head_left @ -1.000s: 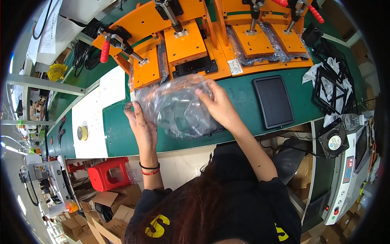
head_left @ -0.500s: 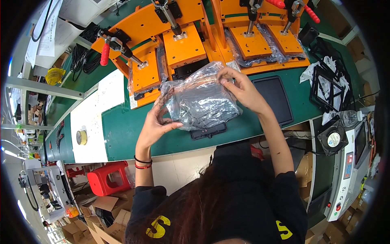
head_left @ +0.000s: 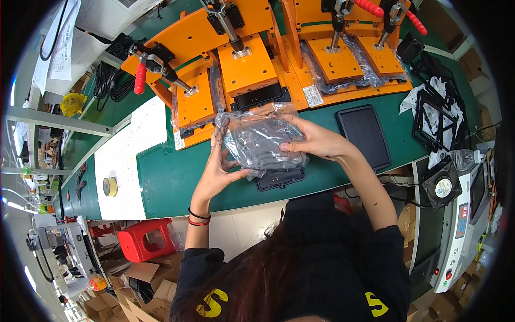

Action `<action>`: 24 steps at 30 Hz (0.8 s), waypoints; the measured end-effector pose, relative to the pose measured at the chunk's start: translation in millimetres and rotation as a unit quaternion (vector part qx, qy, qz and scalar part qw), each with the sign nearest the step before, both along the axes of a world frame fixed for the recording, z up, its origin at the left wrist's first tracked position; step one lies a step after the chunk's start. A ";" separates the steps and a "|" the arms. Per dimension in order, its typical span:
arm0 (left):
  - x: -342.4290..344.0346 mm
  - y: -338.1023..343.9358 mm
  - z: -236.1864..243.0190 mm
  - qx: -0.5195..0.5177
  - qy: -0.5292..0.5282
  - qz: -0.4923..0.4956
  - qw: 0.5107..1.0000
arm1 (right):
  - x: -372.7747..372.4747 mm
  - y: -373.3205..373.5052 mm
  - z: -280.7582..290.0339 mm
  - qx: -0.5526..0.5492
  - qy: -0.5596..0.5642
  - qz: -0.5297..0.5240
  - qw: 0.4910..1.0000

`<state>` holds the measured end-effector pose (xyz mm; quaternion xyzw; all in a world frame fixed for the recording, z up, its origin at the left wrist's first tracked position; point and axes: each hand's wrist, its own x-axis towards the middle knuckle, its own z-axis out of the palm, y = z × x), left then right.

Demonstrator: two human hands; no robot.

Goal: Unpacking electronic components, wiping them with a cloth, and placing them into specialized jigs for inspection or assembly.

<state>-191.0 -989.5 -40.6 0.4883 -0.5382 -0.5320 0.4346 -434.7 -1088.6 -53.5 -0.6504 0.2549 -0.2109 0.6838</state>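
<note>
A crinkled clear plastic bag (head_left: 257, 134) is held between my hands over the green bench; something dark and flat shows through it, though I cannot tell whether it is inside or beneath. My left hand (head_left: 219, 169) grips the bag's left side, thumb at the lower corner. At the right side, my right hand (head_left: 314, 140) presses its thumb on top, its other fingers at the far edge. Partly covered by the bag, a black plastic casing (head_left: 280, 180) lies on the bench. Beyond my hands, a black part (head_left: 260, 98) sits under an orange press block (head_left: 247, 72).
Orange clamping fixtures (head_left: 300, 80) with red-handled toggle clamps line the back. A black rectangular panel (head_left: 365, 137) lies at right, near black frames (head_left: 441, 115) and white tissue. At left are a tape roll (head_left: 110, 186) and white sheets. A red stool (head_left: 146, 240) stands below.
My right hand has come down onto the bag, its thumb now flat on the surface. The bag's raised far edge has dropped lower, showing more of the black part under the orange block.
</note>
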 end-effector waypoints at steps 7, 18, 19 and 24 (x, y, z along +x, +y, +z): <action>21.3 -10.8 17.1 0.113 -0.004 -0.078 0.991 | -6.7 -17.4 1.8 -0.120 0.035 -0.052 0.991; 9.4 -71.5 26.2 -0.127 -0.388 -0.018 0.913 | 4.0 -96.5 2.9 -0.349 0.207 -0.076 0.911; 24.8 -80.8 19.4 -0.145 -0.421 -0.019 0.895 | 13.7 -106.9 7.2 -0.353 0.221 -0.067 0.907; 37.6 -115.4 23.3 -0.179 -0.526 -0.048 0.830 | 34.0 -133.8 7.9 -0.385 0.234 -0.091 0.888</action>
